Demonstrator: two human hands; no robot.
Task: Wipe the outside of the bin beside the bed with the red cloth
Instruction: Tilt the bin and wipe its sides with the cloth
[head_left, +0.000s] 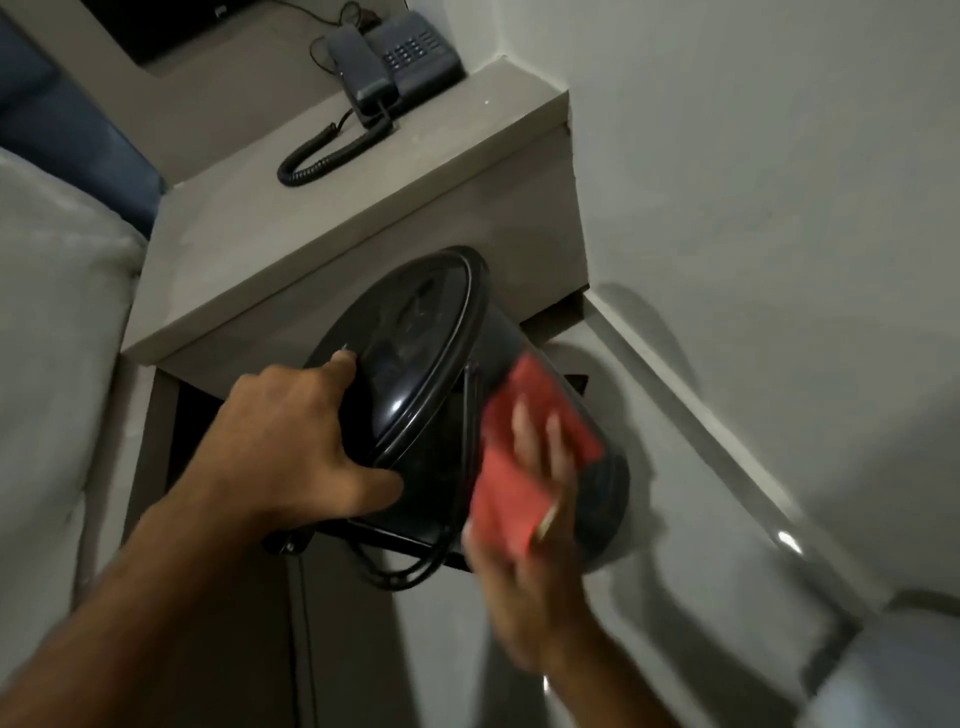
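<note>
Bin tilted under grey nightstand, above grey floor.

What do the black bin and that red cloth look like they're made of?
The bin looks like glossy black plastic or painted metal: its lid shows soft light reflections, and a thin wire-like frame runs along its side. Which of the two, I cannot tell. The red cloth looks like a soft matte fabric, folded flat under the right hand, though motion blur hides its weave.

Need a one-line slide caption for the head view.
Left hand steadies the tilted black bin by its lid while the right hand presses the red cloth against its side, below the nightstand phone.
</note>
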